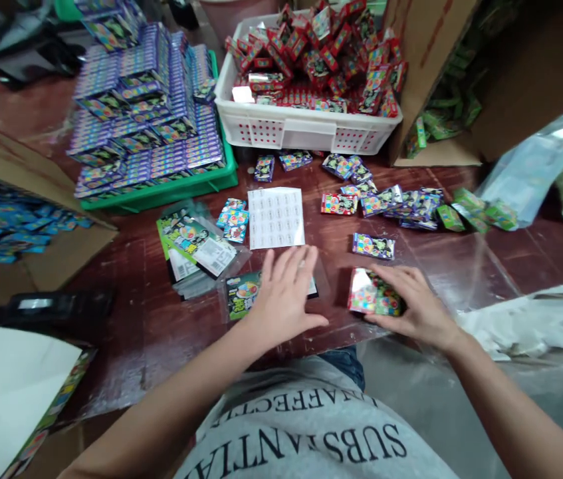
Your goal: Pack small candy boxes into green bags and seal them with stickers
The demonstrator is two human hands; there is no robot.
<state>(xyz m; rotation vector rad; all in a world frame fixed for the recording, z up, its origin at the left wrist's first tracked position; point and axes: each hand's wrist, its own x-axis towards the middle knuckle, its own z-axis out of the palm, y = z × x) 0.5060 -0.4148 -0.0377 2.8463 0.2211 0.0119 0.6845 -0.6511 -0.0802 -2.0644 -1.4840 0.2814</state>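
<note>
My left hand lies flat with spread fingers over a clear bag holding a dark green printed card. My right hand grips a small group of red and green printed boxes on the table, thumb at the near side and fingers at the far side. Just beyond them is a single purple printed box. A white sheet of round stickers lies past my left fingertips. Left of it are a few blue printed packets and a stack of bagged green cards.
A white basket heaped with red boxes stands at the back. Purple boxes are stacked on a green tray. Cardboard cartons flank the table, with blue packets left and green boxes right. Loose purple boxes lie at right.
</note>
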